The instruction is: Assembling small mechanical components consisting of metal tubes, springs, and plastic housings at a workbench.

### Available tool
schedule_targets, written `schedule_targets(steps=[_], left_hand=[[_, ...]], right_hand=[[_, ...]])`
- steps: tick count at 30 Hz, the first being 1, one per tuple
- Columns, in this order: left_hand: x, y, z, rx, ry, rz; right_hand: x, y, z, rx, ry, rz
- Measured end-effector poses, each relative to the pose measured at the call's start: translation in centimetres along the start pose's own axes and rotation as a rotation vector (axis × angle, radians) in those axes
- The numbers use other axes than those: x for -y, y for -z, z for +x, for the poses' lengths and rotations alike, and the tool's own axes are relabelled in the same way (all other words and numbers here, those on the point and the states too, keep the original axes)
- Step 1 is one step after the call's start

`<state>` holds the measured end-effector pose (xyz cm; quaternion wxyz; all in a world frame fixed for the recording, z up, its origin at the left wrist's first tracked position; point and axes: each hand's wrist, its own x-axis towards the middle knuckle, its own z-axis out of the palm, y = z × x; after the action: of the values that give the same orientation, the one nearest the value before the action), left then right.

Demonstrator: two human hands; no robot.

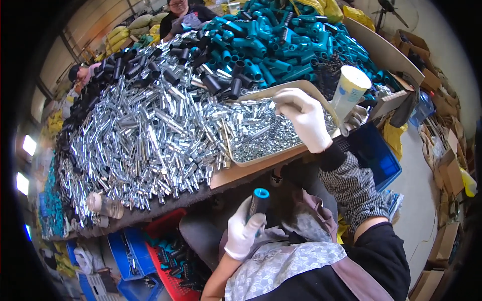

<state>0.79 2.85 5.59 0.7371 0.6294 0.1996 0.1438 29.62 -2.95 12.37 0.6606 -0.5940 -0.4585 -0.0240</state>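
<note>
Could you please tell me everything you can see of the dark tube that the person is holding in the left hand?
The dark tube is a short black cylinder, plastic or rubber by its look, with a bright blue ring at its upper end. It stands roughly upright, tilted slightly, held low over the lap below the table edge. The white-gloved left hand wraps its lower part, hiding that end. Nothing else touches it.

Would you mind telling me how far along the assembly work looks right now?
Done: assembled-looking teal and black pieces fill the red crate below the table. In hand: the left hand holds a black tube with a teal end, while the right hand reaches into the tray of small metal parts. Left: a big heap of silver tubes.
</note>
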Motion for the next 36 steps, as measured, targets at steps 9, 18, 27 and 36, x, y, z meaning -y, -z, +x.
schedule_targets(steps=[9,18,27,36], left_hand=[[-1.3,0.3,1.6,-0.008,0.019,-0.044],[-0.3,-0.3,1.1,0.029,0.009,-0.044],[-0.1,-0.2,0.8,0.012,0.073,-0.037],[-0.6,1.2,1.1,-0.034,0.048,-0.014]], right_hand=[[-3.1,5.3,2.8,-0.394,0.406,-0.514],[-7.7,7.0,0.6,0.324,-0.092,-1.22],[-9.5,6.9,3.2,0.362,-0.201,-1.356],[0.5,2.0,-0.6,0.524,0.117,-0.411]])
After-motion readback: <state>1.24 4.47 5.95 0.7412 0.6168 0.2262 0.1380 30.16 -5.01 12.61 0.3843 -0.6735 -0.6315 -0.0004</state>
